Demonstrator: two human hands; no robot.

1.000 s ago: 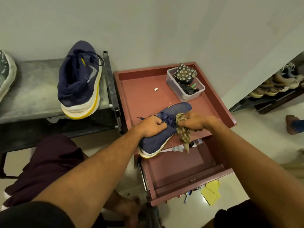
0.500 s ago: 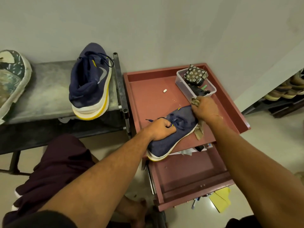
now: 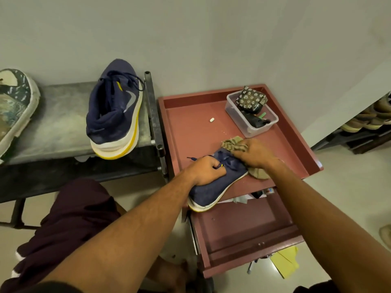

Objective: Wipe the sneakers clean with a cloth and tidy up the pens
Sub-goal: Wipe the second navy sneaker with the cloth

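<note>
A navy sneaker (image 3: 211, 191) lies on the red cabinet top (image 3: 190, 127), heel hanging over the front edge. My left hand (image 3: 204, 169) grips it around the collar near the laces. My right hand (image 3: 252, 154) holds a brown patterned cloth (image 3: 233, 144) pressed on the toe end of the sneaker; part of the cloth hangs out under my wrist. The matching navy sneaker (image 3: 115, 111) stands on the grey bench (image 3: 55, 123) to the left. A pen (image 3: 250, 267) lies on the floor below the open drawer.
A clear plastic box (image 3: 249, 127) at the cabinet's back right holds a floral pouch (image 3: 251, 99) and dark items. A small white piece (image 3: 212, 119) lies on the cabinet top. The drawer (image 3: 243, 225) stands open. Yellow paper (image 3: 286, 262) lies on the floor. A patterned shoe (image 3: 14, 106) is at far left.
My right hand with the cloth has moved from the laces up to the toe of the sneaker. The left hand keeps its grip. The camera view has shifted left.
</note>
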